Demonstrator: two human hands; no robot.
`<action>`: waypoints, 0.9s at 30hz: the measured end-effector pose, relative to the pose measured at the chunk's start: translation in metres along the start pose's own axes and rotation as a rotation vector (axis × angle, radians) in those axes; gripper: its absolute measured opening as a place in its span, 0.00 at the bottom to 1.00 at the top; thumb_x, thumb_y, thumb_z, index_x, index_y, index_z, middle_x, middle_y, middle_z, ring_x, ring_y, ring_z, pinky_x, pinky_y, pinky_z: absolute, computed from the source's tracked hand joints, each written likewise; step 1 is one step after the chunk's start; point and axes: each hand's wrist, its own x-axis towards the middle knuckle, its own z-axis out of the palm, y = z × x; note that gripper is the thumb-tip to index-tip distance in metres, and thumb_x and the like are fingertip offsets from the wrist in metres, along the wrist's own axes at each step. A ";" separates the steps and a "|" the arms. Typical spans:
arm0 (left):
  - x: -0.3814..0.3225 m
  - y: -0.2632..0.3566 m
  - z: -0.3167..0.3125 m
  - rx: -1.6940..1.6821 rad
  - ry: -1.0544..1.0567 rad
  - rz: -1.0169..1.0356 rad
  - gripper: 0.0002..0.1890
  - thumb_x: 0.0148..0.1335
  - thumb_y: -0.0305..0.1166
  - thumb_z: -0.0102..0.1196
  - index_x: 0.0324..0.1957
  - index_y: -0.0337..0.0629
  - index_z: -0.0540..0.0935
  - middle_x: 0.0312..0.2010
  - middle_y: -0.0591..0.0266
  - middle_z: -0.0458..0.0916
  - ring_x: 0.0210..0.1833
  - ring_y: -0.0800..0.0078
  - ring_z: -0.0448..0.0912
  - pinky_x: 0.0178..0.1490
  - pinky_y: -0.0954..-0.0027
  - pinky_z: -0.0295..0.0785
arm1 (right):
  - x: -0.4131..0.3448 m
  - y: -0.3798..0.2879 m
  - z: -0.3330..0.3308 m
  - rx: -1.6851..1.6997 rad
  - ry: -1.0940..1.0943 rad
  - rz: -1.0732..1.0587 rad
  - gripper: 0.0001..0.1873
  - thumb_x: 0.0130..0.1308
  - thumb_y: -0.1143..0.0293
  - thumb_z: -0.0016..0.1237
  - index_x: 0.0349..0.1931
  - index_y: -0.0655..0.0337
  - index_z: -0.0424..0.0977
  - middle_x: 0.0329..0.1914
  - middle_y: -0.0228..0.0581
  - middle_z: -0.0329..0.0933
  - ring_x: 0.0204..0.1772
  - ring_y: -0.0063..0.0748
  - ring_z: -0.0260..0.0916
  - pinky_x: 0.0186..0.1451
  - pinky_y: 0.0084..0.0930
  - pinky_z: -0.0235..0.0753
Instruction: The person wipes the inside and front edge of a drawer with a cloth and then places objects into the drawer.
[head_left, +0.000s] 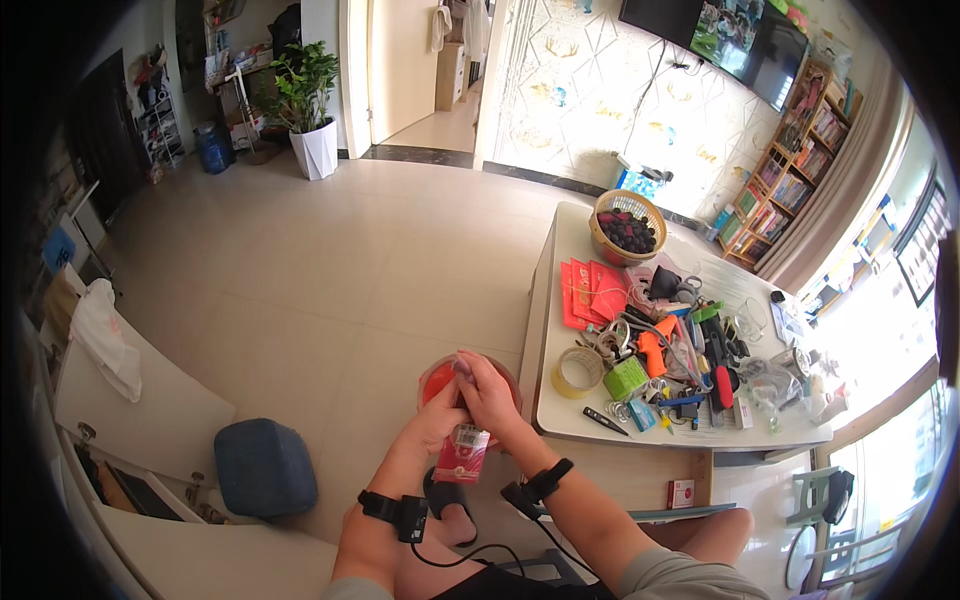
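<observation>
My left hand (439, 420) and my right hand (487, 394) are pressed together in front of me, with the thumbs close to each other. A pink-red packet (459, 461) with a pale printed patch is gripped between them, its lower end sticking out toward me. The fingers hide its upper part, so I cannot tell whether it is open. Beyond and below the hands is a red round container (436, 381), largely covered by them. A black strap with a small device sits on each forearm.
To the right, a table (551, 337) carries red envelopes (592, 289), a tape roll (577, 371), an orange toy gun (656, 345) and a basket (630, 199) of dark round items. Its open drawer (622, 472) holds a small box (680, 493). A blue stool (266, 466) stands left.
</observation>
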 end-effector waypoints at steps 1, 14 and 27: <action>0.001 -0.004 -0.005 -0.012 -0.012 -0.005 0.39 0.51 0.11 0.44 0.68 0.45 0.54 0.61 0.57 0.65 0.62 0.66 0.67 0.59 0.67 0.69 | 0.003 0.000 0.000 0.058 -0.009 0.102 0.14 0.65 0.73 0.44 0.50 0.65 0.69 0.51 0.50 0.73 0.53 0.44 0.71 0.56 0.32 0.69; 0.019 -0.047 -0.035 0.274 0.137 -0.025 0.38 0.49 0.09 0.39 0.66 0.42 0.57 0.53 0.55 0.72 0.52 0.67 0.75 0.49 0.69 0.75 | -0.004 0.016 0.008 0.240 0.162 0.397 0.12 0.69 0.69 0.41 0.47 0.65 0.69 0.35 0.40 0.75 0.41 0.28 0.71 0.45 0.25 0.71; -0.003 0.005 -0.017 -0.085 0.082 -0.030 0.33 0.50 0.09 0.38 0.61 0.41 0.63 0.46 0.55 0.75 0.46 0.65 0.78 0.43 0.66 0.78 | -0.023 0.077 0.004 0.140 0.224 0.583 0.14 0.68 0.66 0.42 0.49 0.65 0.68 0.38 0.39 0.75 0.39 0.29 0.71 0.46 0.25 0.71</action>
